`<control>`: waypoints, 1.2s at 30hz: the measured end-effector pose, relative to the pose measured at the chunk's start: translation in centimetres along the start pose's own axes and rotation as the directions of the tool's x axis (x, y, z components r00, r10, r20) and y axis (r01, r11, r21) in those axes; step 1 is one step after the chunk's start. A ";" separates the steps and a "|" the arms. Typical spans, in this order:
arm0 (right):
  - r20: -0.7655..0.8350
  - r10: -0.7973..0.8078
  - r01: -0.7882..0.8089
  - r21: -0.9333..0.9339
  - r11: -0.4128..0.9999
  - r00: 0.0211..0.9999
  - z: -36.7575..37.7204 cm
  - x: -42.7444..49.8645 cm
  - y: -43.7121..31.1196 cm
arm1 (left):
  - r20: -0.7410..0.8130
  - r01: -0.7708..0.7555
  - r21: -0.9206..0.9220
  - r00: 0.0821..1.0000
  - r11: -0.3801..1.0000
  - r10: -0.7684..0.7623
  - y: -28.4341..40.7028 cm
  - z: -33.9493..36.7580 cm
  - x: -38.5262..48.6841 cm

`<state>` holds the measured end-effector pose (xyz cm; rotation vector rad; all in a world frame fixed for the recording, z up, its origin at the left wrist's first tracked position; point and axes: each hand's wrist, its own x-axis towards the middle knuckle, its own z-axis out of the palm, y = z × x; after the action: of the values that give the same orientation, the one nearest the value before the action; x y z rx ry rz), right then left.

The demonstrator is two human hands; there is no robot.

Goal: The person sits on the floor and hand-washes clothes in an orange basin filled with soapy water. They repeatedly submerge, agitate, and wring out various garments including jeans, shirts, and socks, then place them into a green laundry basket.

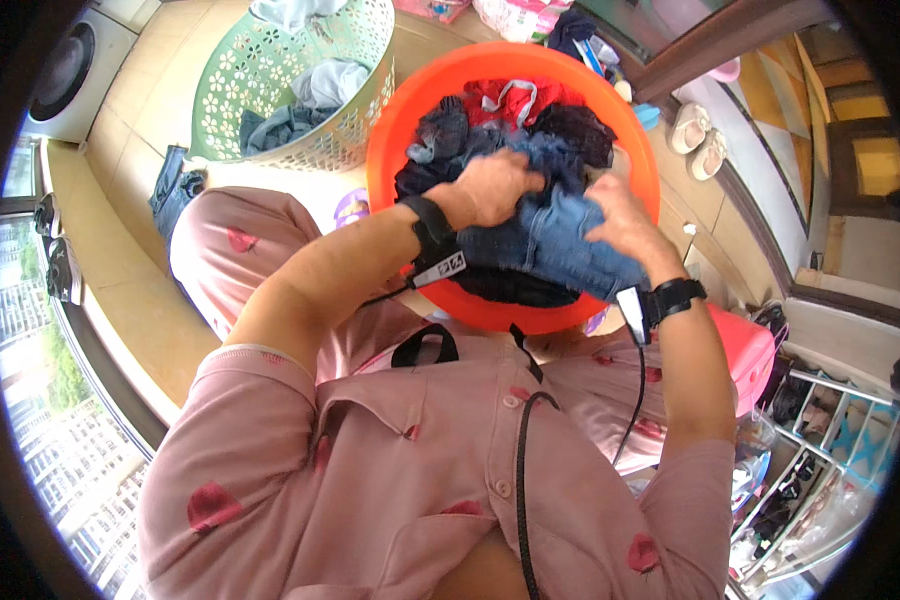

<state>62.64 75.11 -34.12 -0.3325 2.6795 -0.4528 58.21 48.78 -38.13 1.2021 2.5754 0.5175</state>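
Observation:
A round orange plastic tub [390, 142] stands before me, heaped with clothes. My left hand [495, 187], slightly blurred, is curled on the dark blue denim near the middle of the pile. Across the tub's near right side spreads a blue denim garment [570, 240], and my right hand [626, 217] grips its edge between thumb and fingers. Red clothing with a pale trim [525, 101] lies at the far side, beside a black garment [574, 131]. Which garment my left fingers hold is partly hidden. Both wrists wear black straps with cabled devices.
At the far left stands a green perforated laundry basket [225, 105] with some clothes inside. Jeans [172, 184] lie on the tiles by my knee. A front-loading washing machine [75, 67] is at upper left. White shoes [697, 142], a pink box [739, 352] and a shoe rack [802, 450] are right.

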 end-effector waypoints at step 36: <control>0.556 -0.002 0.043 -0.061 0.997 0.831 7.7 3.2 -3.2 | 0.318 -0.175 -0.082 0.928 0.981 0.193 0.1 6.2 -4.4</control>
<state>63.54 69.22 -40.83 -0.4401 2.1206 -0.2181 63.35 46.77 -43.39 1.3900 2.1741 0.3829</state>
